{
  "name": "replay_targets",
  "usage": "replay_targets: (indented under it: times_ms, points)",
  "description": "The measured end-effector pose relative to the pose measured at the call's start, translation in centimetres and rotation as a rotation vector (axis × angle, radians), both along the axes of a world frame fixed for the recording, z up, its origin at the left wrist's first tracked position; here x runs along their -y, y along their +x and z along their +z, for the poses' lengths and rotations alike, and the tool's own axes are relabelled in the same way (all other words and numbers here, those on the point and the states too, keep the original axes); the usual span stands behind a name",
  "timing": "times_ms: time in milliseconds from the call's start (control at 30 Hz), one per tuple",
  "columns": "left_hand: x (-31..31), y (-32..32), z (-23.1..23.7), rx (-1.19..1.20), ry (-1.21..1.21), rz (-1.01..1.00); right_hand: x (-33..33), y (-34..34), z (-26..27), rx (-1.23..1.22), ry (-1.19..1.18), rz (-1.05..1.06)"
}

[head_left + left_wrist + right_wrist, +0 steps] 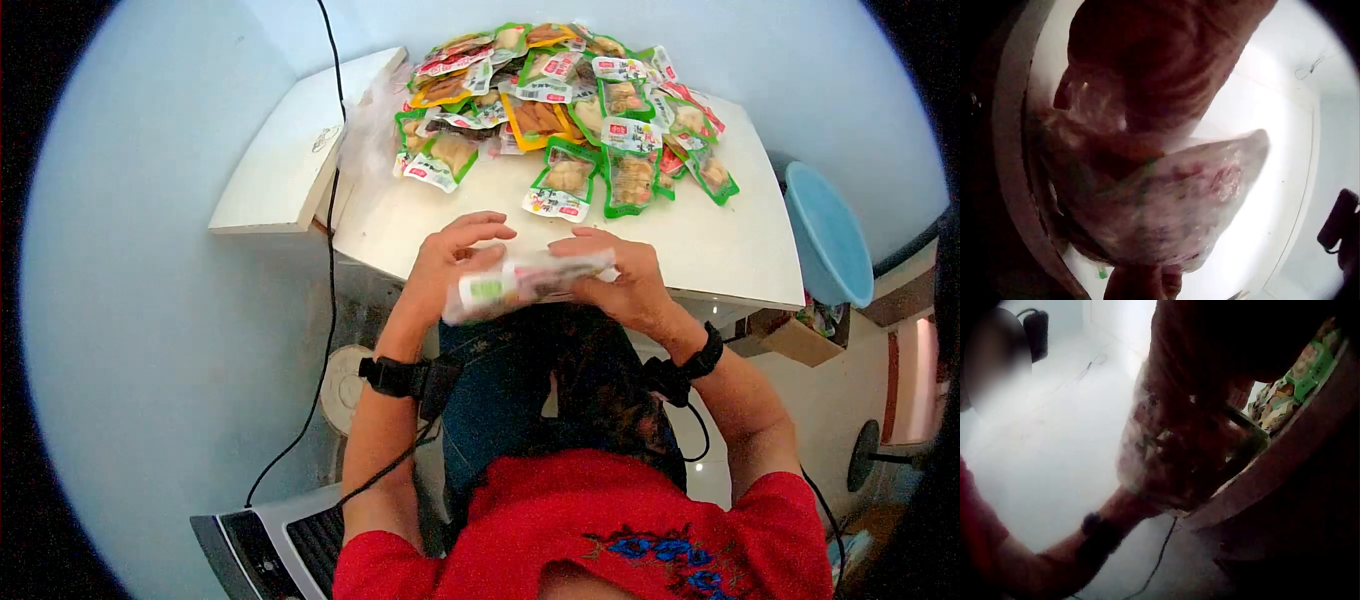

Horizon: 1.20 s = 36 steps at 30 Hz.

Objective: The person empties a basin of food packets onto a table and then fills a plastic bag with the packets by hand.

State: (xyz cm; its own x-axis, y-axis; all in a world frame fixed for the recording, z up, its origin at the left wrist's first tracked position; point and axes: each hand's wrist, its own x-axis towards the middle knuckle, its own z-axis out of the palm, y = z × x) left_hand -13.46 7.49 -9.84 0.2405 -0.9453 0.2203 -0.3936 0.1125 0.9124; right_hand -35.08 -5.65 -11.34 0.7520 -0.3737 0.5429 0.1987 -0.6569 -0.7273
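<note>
Two hands flank one blurred, clear-looking packet (535,282), which sits between them in the middle of the head view, just off the near edge of the white desk (745,235) and above the person's lap. Its long axis runs nearly crosswise, tilted so that the right end stands a little higher in the frame. The right hand (628,278) pinches that end, thumb below and fingers above. The left hand (452,262) lies against the opposite end, its upper fingers reaching over the packet; whether it grips, I cannot tell, since its thumb is hidden. Straight above the gap between the hands lies a green-edged pouch (568,178), near both and touched by neither; the rest of the pile (540,118) spreads behind it toward the top of the frame.
</note>
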Motion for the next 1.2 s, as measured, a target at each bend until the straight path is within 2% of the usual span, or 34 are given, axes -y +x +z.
replay_targets:
  times_ms: [33, 100, 200, 267, 300, 367, 433, 533, 600, 733, 833, 967, 1033, 1133, 1167, 1200]
  points:
    - [-0.8, 0.6, 0.2, -0.004, -0.108, -0.161, -0.4, 0.1, 0.3, -0.010, 0.120, -0.056]
    - [-1.7, -1.1, 0.4, -0.770, -0.081, -0.032, -0.2, 0.7, 0.2, 0.007, 0.343, -0.094]
    - [-3.1, -1.6, -1.1, -0.883, 0.080, 0.046, -0.6, 0.8, 1.0, 0.015, 0.544, -0.125]
    - [-3.5, -0.7, -4.3, -0.423, 0.256, 0.096, -0.7, 0.9, 0.9, 0.018, 0.586, -0.142]
    - [-4.0, -3.6, -1.5, -0.402, 0.074, 0.026, -1.0, 0.7, 1.2, -0.007, 0.620, -0.137]
    - [-4.0, -5.4, 0.1, -0.578, 0.085, 0.054, -1.5, -0.1, 2.0, -0.056, 0.688, -0.143]
    - [-3.8, -6.1, -0.5, -0.785, 0.053, 0.043, -1.8, -0.8, 2.1, -0.048, 0.704, -0.086]
    - [-4.2, -7.0, -1.4, -0.926, 0.024, 0.006, -2.5, -1.9, 2.9, -0.051, 0.724, -0.062]
    - [-4.2, -7.6, -1.9, -0.910, 0.061, 0.037, -2.7, -2.4, 3.4, -0.132, 0.781, -0.078]
    - [-3.8, -8.3, -2.1, -0.853, 0.119, 0.104, -1.7, -2.6, 1.3, -0.153, 0.711, -0.119]
    - [-3.4, -8.4, -2.0, -0.867, 0.120, 0.149, -1.7, -2.9, 1.6, -0.101, 0.925, -0.045]
    - [-3.1, -8.7, -1.6, -0.963, 0.066, 0.158, -1.4, -4.0, 2.3, -0.190, 0.981, 0.086]
    - [-2.7, -9.2, -1.6, -0.866, 0.073, 0.199, -0.8, -4.9, 2.3, -0.297, 1.017, 0.203]
    - [-2.0, -9.3, -1.3, -0.787, 0.105, 0.179, -0.6, -5.5, 1.2, -0.269, 0.855, 0.193]
    - [-1.9, -9.5, -1.2, -0.773, 0.121, 0.163, -0.5, -5.6, 1.0, -0.259, 0.970, 0.194]
    - [-1.6, -9.7, -1.1, -0.757, 0.116, 0.139, -0.4, -6.0, 1.4, -0.243, 0.976, 0.172]
